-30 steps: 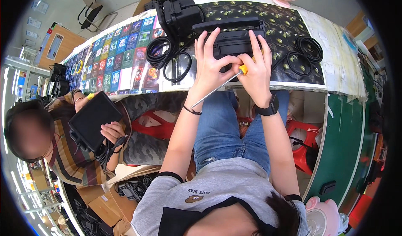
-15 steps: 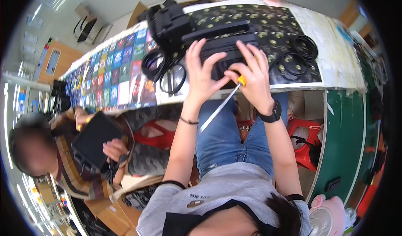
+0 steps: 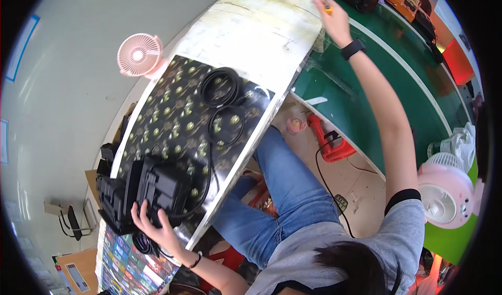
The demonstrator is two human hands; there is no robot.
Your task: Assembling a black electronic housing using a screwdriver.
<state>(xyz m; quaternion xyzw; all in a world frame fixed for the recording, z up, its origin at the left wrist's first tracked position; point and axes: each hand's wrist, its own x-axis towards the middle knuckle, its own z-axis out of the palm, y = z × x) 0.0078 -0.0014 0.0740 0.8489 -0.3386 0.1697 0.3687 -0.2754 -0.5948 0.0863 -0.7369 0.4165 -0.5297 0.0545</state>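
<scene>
My right hand (image 3: 336, 25) is stretched out far to the right over the green table, closed around the yellow handle of a screwdriver (image 3: 328, 8). The screwdriver's thin shaft points away from me. At lower left, my left hand (image 3: 156, 231) has its fingers spread against the near side of a black boxy device (image 3: 162, 188); it rests there without wrapping round it. From the device a black cable runs to a coiled black cable (image 3: 219, 87) on the dark patterned mat (image 3: 170, 99). More black units (image 3: 112, 203) sit just beyond the device.
A pink fan (image 3: 138, 55) stands at the table's far edge. Another pink fan (image 3: 444, 195) is at the right. The green table (image 3: 366, 101) adjoins the white-covered table (image 3: 251, 28). Below, a red stool (image 3: 334, 144) and a loose cable lie on the floor.
My view has swung to the right. My right hand has left the black device and reached out to the right with the screwdriver. My left hand has stayed at the device.
</scene>
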